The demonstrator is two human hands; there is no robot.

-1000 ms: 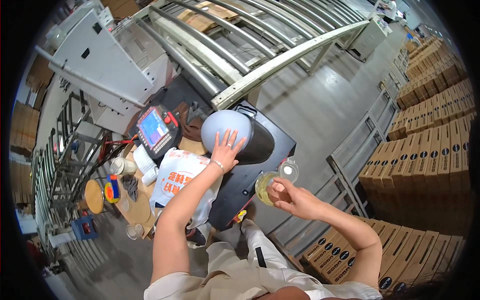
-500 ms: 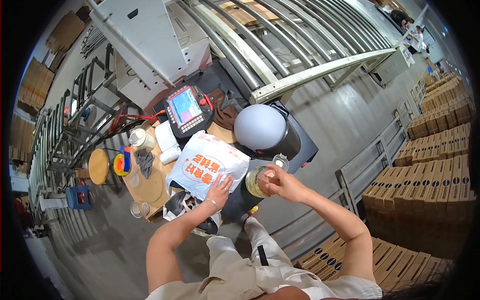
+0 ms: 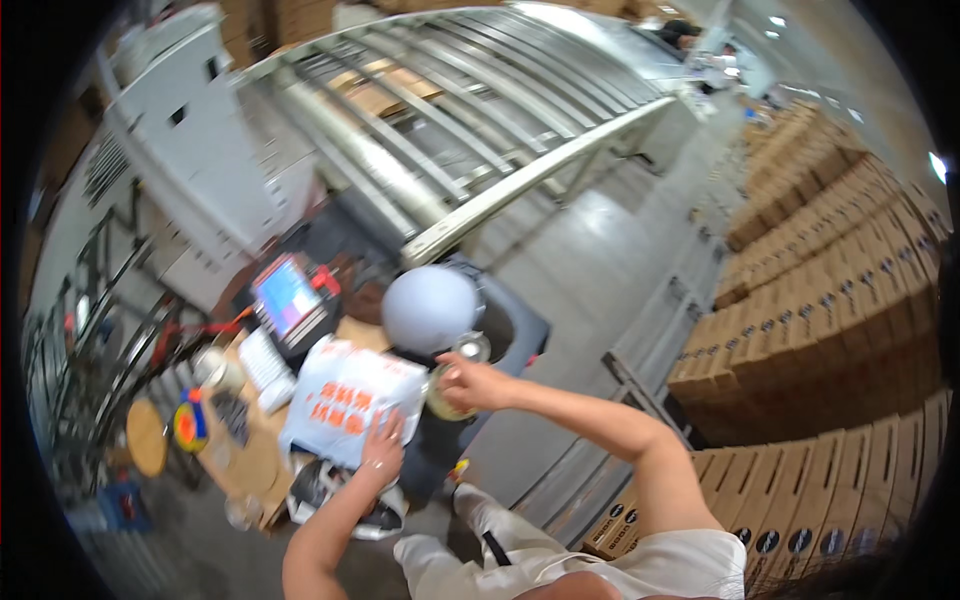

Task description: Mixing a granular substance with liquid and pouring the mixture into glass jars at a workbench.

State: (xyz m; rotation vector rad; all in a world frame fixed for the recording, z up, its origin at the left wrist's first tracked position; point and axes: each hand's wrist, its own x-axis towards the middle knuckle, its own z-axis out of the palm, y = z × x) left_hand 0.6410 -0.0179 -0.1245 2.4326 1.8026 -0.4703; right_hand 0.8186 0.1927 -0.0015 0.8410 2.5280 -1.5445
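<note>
My left hand [image 3: 382,447] lies flat with its fingers stretched over a white plastic bag [image 3: 345,385] with orange print. To its right, my right hand [image 3: 472,385] has its fingers curled at a round, clear yellowish thing [image 3: 438,402]; blur and the fingers hide whether it is a jar or a tape roll. Just beyond the knuckles sits a small round clear piece [image 3: 474,347]. A grey domed helmet [image 3: 430,308] rests behind both hands. Below the bag, another white bag with dark contents [image 3: 345,500] hangs partly under my left forearm.
A handheld control panel [image 3: 288,297] with a lit screen stands on the wooden tabletop [image 3: 262,465]. A round wooden stool [image 3: 147,438] is at the left. Ahead runs a roller conveyor [image 3: 450,130]. Stacked brown cartons [image 3: 800,330] fill the right, behind metal rails [image 3: 650,340].
The view has swung, so the table, bag and helmet appear farther left and the cartons larger. Both hands stay at the same things; my right fingers look more curled.
</note>
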